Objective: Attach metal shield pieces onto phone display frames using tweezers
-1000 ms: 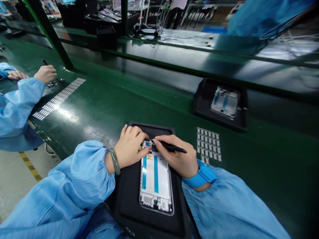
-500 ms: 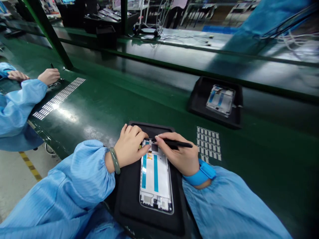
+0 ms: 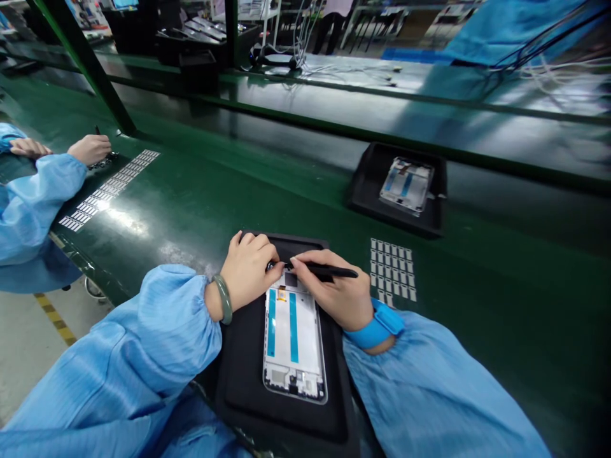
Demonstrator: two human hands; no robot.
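Note:
A phone frame [image 3: 305, 331] with white inner face, blue strips and a small orange flex cable [image 3: 282, 294] lies in a black padded tray [image 3: 238, 381]. My left hand [image 3: 248, 270], with a green bangle on its wrist, is at the frame's upper left corner. Its thumb and forefinger are pinched together over a small dark spot; what lies between them is hidden. Black tweezers [image 3: 329, 270], slim and pen-like, are gripped in my right hand [image 3: 341, 296], which wears a blue wrist strap. Their tip points left toward my left fingertips at the frame's top edge.
On the green bench, a sheet of small pale stickers [image 3: 394, 267] lies to the right. Behind it stands another black tray [image 3: 367, 191] holding a phone frame [image 3: 408, 186]. At left, a co-worker's hand [image 3: 90, 150] works beside a long sticker row [image 3: 112, 187]. A green post [image 3: 86, 70] rises nearby.
My left thumb has drawn up off the frame's face, closer to the forefinger. The tweezers stay in my right hand near the top edge. The whole view has shifted slightly.

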